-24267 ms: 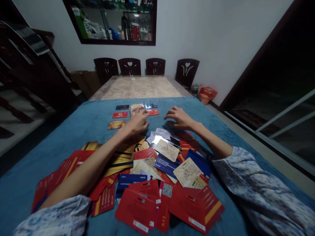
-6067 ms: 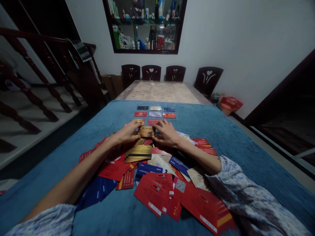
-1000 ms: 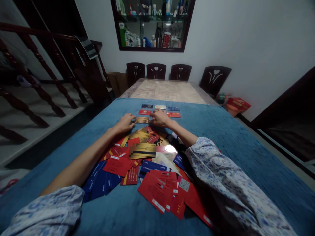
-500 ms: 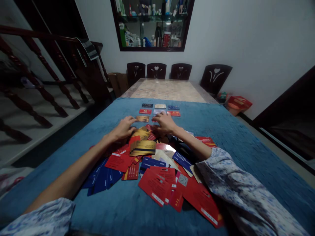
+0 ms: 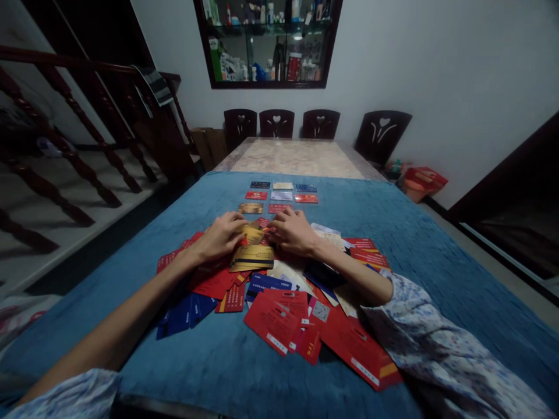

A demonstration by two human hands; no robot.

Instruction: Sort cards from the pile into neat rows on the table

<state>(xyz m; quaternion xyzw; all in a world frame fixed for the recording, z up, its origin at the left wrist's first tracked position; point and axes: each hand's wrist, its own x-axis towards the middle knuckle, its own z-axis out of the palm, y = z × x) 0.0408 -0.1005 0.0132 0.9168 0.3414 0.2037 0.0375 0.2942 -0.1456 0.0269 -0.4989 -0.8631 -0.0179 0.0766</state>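
Note:
Both my hands are over a heap of bank cards in the middle of the table. My left hand (image 5: 223,234) has its fingers curled down at the left edge of some gold cards (image 5: 252,256), thumb against them. My right hand (image 5: 294,233) faces it from the right, fingers bent over the heap; a bit of orange-red shows at its fingertips, and what lies under them is hidden. Red cards (image 5: 275,320) and blue cards (image 5: 186,314) spread towards me. Beyond my hands are rows of single cards, the nearest with a brown-gold card (image 5: 250,208) and a red card (image 5: 280,208).
A blue cloth (image 5: 174,203) covers the near part of the table; the stone-look top (image 5: 297,157) shows beyond it. Dark chairs (image 5: 277,123) stand at the far end. A wooden railing (image 5: 70,107) is on the left, and a red bag (image 5: 423,177) is on the right.
My right hand has drawn back from the rows towards the heap, uncovering the red card in the nearest row. My left hand has shifted slightly nearer to me, onto the gold cards.

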